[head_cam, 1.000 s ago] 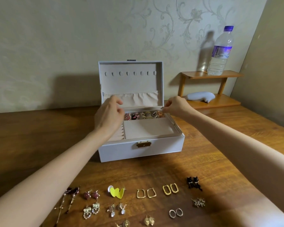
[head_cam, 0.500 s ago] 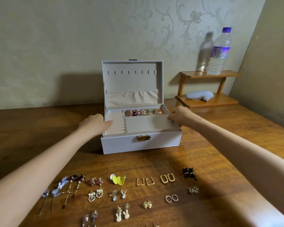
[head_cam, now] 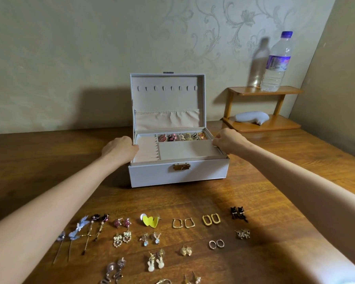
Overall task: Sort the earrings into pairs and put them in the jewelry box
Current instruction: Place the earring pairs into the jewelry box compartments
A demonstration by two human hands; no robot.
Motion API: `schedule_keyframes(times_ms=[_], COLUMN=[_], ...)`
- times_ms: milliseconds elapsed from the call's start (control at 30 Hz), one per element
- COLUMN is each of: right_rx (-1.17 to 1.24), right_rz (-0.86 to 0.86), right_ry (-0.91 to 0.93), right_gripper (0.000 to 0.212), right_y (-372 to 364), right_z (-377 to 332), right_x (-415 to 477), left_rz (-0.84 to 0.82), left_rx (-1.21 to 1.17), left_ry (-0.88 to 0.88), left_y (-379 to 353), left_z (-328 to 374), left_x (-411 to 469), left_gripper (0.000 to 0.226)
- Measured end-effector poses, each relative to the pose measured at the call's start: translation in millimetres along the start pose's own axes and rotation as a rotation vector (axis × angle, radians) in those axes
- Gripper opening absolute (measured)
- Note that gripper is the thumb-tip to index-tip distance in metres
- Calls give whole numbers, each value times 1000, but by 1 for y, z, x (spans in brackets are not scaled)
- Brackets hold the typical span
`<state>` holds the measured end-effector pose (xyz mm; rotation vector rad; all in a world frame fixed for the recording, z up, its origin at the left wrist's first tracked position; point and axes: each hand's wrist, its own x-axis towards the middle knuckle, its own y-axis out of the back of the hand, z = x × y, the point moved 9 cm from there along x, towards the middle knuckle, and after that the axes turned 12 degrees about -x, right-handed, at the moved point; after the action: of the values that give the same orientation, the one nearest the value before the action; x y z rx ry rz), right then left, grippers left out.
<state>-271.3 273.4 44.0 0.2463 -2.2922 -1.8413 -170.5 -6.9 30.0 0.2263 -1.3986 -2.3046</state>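
Observation:
The white jewelry box (head_cam: 178, 175) stands open in the middle of the table, its lid upright. Its beige inner tray (head_cam: 188, 149) has several earrings (head_cam: 182, 137) in the back compartment. My left hand (head_cam: 120, 149) grips the tray's left edge with curled fingers. My right hand (head_cam: 228, 142) pinches the tray's right edge. On the table in front lie several earring pairs in rows: yellow hearts (head_cam: 150, 220), gold hoops (head_cam: 211, 219), black cats (head_cam: 238, 213), white rabbits (head_cam: 155, 263), blue butterflies (head_cam: 78, 229).
A small wooden shelf (head_cam: 264, 91) stands at the back right against the wall, with a water bottle (head_cam: 276, 64) on top and a grey object (head_cam: 251, 117) below. The side wall closes in on the right. Bare wood lies either side of the box.
Both hands moved from the box's back compartment out to the tray's left and right edges. The view tilted down, showing more rows of earrings.

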Motion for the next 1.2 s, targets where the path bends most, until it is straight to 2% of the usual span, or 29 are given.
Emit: schedule_keyframes(times_ms=[800, 900, 933, 1000, 1100, 1200], right_rx=[22, 10, -41, -196, -176, -63], right_rz=[7, -1, 44, 275, 598, 645], right_ry=[28, 32, 38, 100, 313, 548], right_gripper=[29, 29, 30, 31, 25, 16], right_y=[-1, 2, 7, 29, 54, 50], right_z=[33, 31, 28, 15, -24, -63], right_x=[-54, -63, -68, -85, -133, -180], left_rz=[-12, -33, -24, 82, 319, 299], left_rx=[31, -20, -50, -90, -172, -105], left_ry=[-100, -95, -102, -188, -458, -537], left_y=[-8, -7, -3, 15, 50, 48], left_z=[13, 13, 13, 17, 33, 33], left_x=[-68, -75, -80, -97, -145, -175], left_gripper=[37, 40, 40, 31, 20, 20])
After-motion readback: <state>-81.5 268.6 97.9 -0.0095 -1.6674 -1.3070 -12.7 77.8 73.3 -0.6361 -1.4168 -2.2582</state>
